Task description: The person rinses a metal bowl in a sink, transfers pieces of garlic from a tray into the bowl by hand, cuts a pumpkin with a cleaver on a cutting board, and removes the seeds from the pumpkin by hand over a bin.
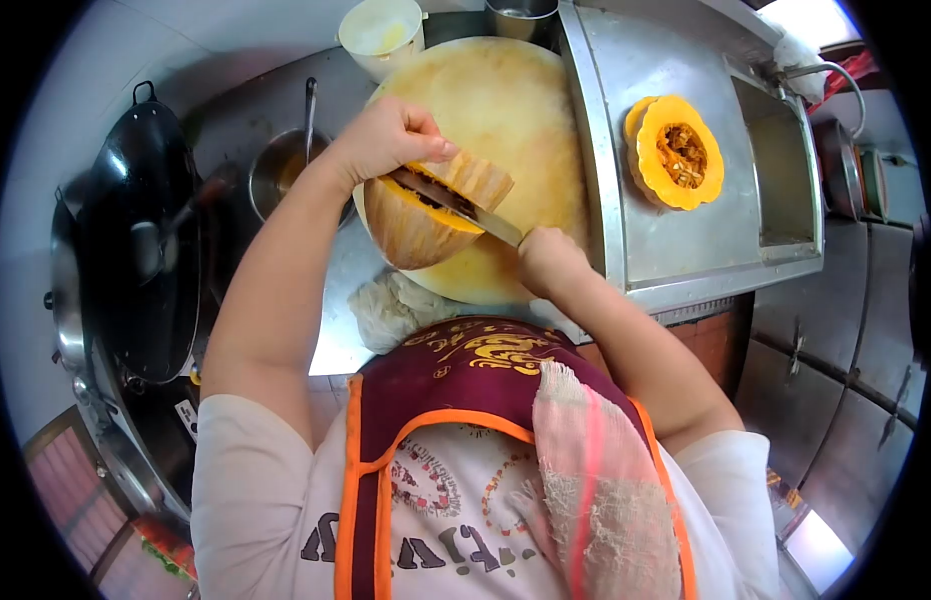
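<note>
Sitting at the left is a black wok (136,250); next, a metal bowl (263,185) holds a long-handled utensil (310,115). A white bucket (381,38) stands beside the round board (506,110). There, between the hands, lies cut pumpkin (411,232): left hand (391,140) curled at its edge, grip unclear; right hand (553,262) closed around the knife (499,227). Rightward, a seedy pumpkin piece (708,150) rests on steel (651,255) near a sink (786,155).
</note>
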### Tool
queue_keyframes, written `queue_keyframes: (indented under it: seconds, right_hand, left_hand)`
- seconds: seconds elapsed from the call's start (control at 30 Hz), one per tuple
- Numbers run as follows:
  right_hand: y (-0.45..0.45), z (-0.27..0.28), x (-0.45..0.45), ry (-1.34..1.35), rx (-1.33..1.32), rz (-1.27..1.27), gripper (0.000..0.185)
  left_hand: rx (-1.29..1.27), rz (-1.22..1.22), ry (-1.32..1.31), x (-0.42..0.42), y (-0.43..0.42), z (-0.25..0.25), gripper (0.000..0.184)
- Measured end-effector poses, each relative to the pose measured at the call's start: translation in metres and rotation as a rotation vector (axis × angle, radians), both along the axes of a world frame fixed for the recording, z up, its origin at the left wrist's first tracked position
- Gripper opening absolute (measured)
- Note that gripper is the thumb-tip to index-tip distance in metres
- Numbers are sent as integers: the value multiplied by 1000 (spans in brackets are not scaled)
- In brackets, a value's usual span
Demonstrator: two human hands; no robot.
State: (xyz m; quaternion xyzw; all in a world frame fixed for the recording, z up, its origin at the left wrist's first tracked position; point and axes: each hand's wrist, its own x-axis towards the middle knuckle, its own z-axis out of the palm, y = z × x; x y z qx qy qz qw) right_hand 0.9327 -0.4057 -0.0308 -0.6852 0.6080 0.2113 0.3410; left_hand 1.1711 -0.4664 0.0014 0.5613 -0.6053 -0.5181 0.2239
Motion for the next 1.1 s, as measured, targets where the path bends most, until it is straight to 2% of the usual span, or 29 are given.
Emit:
queue_keyframes:
  seconds: [0.17, 0.27, 0.37, 0.47, 0.57, 0.67, 0.77, 0.9, 1.1]
  right_hand:
    - [17, 29, -17, 13, -18, 258, 24]
    - [31, 46, -36, 25, -105, 151, 22]
    - [36, 48, -60, -146, -237, 312, 17]
    - [37, 47, -59, -121, -248, 329, 10]
    - [39, 35, -52, -88, -164, 275, 12]
    - [39, 12, -39, -118, -189, 262, 13]
    - [46, -17, -7, -150, -255, 299, 15]
    - [48, -23, 2, -180, -292, 329, 17]
    - [50, -7, -16, -118, -266, 265, 16]
  left_hand:
    - [71, -10, 85, -6, 13, -11, 24]
    - [103, -15, 174, -23, 23, -13, 22]
    - [118, -9, 182, -35, 17, -24, 22]
    - [129, -48, 122, -44, 8, -19, 22]
    - [110, -119, 85, -45, 1, -10, 25]
    - [167, -58, 244, -39, -2, -26, 26]
    - [476, 373, 862, -57, 10, -52, 27]
    - [303, 217, 625, -60, 21, -50, 21]
    - [247, 267, 479, -67, 20, -30, 24]
